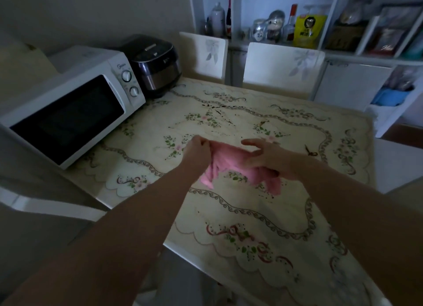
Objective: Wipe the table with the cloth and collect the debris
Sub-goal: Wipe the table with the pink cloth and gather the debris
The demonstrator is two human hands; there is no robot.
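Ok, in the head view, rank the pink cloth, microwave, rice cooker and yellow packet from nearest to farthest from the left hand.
1. Pink cloth, pinched in the left hand.
2. Microwave, on the table's left.
3. Rice cooker, behind the microwave.
4. Yellow packet, on the far shelf.

Between our hands (229, 155) we see a pink cloth (225, 166), soft, matt and fuzzy like terry. Under them the bench (263, 205) wears a cream floral cover, smooth with a faint sheen, speckled beyond our hands with dark, dry-looking debris (214, 113). To the left of our hands the microwave (68, 104) looks like glossy white plastic or painted metal with a dark glassy door; behind it the rice cooker (155, 63) shows shiny dark plastic and a brushed metal band.
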